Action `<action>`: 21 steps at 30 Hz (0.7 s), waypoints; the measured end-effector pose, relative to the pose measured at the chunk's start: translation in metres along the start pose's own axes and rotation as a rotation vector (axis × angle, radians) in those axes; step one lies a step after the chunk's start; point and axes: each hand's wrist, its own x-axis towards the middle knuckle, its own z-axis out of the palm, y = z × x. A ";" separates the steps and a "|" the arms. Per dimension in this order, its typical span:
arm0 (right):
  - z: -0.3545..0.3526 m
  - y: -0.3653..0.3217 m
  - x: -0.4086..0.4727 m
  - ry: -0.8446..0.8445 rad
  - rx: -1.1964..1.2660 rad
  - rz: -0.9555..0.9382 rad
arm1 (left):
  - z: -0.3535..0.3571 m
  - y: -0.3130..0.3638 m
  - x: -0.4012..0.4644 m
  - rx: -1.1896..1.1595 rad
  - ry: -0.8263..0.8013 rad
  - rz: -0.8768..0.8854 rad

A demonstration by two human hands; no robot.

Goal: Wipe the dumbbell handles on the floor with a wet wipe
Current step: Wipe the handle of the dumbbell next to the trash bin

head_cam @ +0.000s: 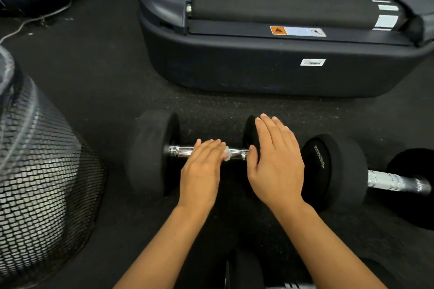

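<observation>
At frame centre, your left hand (202, 166) presses the wet wipe (226, 156) onto the dumbbell handle (183, 151), fingers flat. Your right hand (277, 162) lies open on the right weight head (250, 134), likely to stop rolling on the floor (105, 77).

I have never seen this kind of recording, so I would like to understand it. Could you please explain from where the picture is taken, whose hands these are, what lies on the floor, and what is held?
There is one picture, from a camera on a person's head, looking down at their own bare hands. On the dark floor lies a dumbbell with a shiny handle. The left hand presses a small white wet wipe on that handle. The right hand rests flat on the dumbbell's right weight. A second dumbbell lies to the right, a treadmill behind.
</observation>
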 end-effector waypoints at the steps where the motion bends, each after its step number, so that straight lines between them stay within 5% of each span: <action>1: 0.000 0.000 0.001 -0.005 -0.001 -0.002 | -0.002 -0.004 0.002 -0.003 0.009 -0.008; 4: 0.000 0.000 0.002 -0.014 0.003 -0.004 | -0.009 -0.012 -0.003 0.009 0.085 -0.115; 9: 0.000 0.000 0.001 -0.020 0.009 -0.005 | -0.006 -0.010 -0.003 0.052 0.035 -0.054; 12: -0.001 0.000 0.003 -0.033 0.014 -0.004 | -0.010 -0.009 -0.002 0.005 0.067 -0.214; 17: -0.001 -0.001 0.002 -0.040 0.027 0.003 | -0.005 -0.003 -0.012 0.076 -0.033 -0.079; 21: -0.005 -0.002 0.003 -0.068 0.032 0.006 | -0.009 -0.001 -0.006 0.069 -0.065 -0.137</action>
